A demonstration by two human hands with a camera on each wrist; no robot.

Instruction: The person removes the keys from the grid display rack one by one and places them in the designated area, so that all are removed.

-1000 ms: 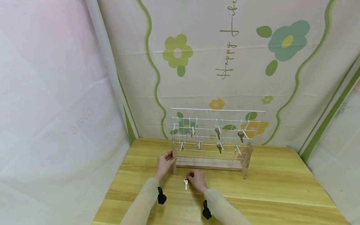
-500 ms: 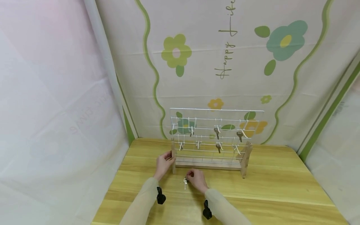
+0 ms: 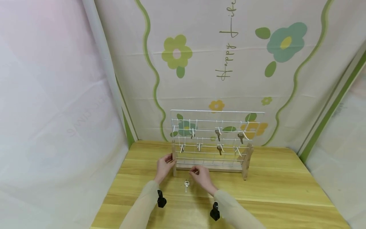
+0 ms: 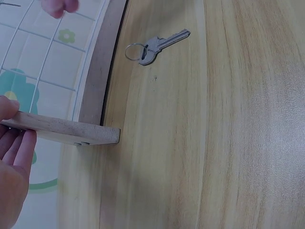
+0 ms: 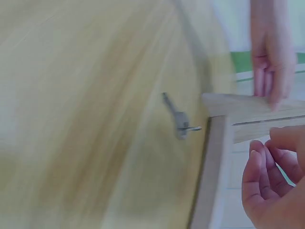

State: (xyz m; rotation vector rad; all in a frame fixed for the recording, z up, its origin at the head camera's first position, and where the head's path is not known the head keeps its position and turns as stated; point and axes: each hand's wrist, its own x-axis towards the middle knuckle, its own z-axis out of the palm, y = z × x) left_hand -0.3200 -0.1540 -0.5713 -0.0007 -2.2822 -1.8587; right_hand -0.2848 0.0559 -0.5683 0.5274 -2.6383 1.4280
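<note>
My left hand (image 3: 164,166) grips the left wooden end post (image 4: 71,129) of a white wire rack (image 3: 217,111), thumb on one side and fingers on the other. On the table in front of the rack lies a silver key (image 4: 151,51) with a small ring, apart from both hands. Just above and right of the key, my right hand (image 3: 202,177) hovers by the rack's base board (image 5: 214,162). Its fingers are loosely bent, with nothing between them in the right wrist view.
Several keys, such as a dark key (image 3: 240,137) at the right, hang from white hooks in two rows on the rack. The wooden tabletop (image 3: 274,197) runs out around it. A flowered curtain (image 3: 200,79) hangs behind, with pale cloth at both sides.
My right hand has let go of the key and risen away from it toward the rack. The key stays on the table. My left hand keeps its grip on the post.
</note>
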